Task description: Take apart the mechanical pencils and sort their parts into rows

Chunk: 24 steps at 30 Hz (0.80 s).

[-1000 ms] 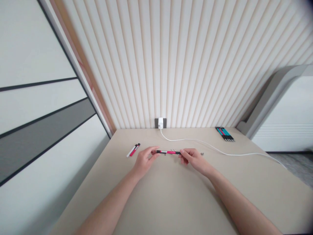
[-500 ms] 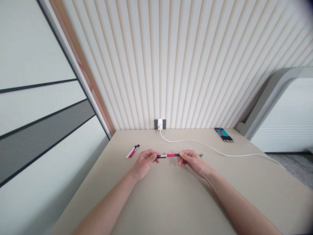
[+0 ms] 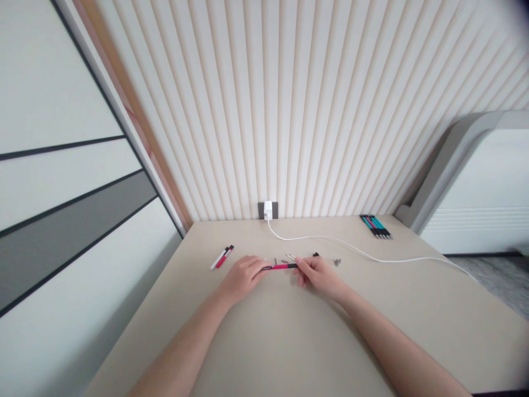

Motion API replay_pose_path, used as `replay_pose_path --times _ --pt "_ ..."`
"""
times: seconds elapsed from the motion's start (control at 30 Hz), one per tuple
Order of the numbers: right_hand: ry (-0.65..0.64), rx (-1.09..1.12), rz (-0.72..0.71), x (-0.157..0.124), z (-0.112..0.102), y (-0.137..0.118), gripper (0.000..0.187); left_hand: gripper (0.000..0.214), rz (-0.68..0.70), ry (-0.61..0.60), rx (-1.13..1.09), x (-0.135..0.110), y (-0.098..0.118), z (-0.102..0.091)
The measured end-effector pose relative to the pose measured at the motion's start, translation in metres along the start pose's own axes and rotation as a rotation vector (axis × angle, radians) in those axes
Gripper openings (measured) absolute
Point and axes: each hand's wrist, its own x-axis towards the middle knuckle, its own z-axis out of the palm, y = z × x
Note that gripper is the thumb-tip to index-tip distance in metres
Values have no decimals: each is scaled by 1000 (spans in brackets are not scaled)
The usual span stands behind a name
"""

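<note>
A pink and black pen [image 3: 280, 267] is held level between both hands, low over the beige table [image 3: 289, 331]. My left hand [image 3: 242, 276] pinches its left end, fingers closed. My right hand [image 3: 316, 272] grips its right end, fingers closed. Just behind the pen several small loose pen parts [image 3: 289, 257] lie on the table, with a small black piece [image 3: 316, 254] and a tiny metal bit [image 3: 337, 262] to the right.
Two pens, one white and one red and black [image 3: 222, 257], lie at the left. A row of several teal and pink pens [image 3: 376, 226] sits at the back right. A white cable [image 3: 372, 256] runs from a wall plug [image 3: 268, 210] across the table to the right.
Both hands have come closer together and sunk toward the table with the pen. The visible stretch of pen between them is shorter. A small black piece now shows behind my right hand.
</note>
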Motion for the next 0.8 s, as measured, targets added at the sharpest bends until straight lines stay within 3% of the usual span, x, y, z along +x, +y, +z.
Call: replay_pose_path --times 0.17,0.27,0.37,0.47,0.8 --pt "373 -614 -203 -3 -31 -5 48 16 61 45 243 -1 -11 -7" --pt "533 -857 -141 -6 -61 -2 36 16 57 51 280 -1 -13 -7" --pt "521 -1007 69 -9 -80 5 29 16 58 59 281 -1 -13 -5" --pt "440 -1040 190 -12 -86 11 27 16 50 54 281 -1 -13 -4" --pt "370 -1061 293 -15 -79 10 22 15 33 45 298 -2 -14 -3"
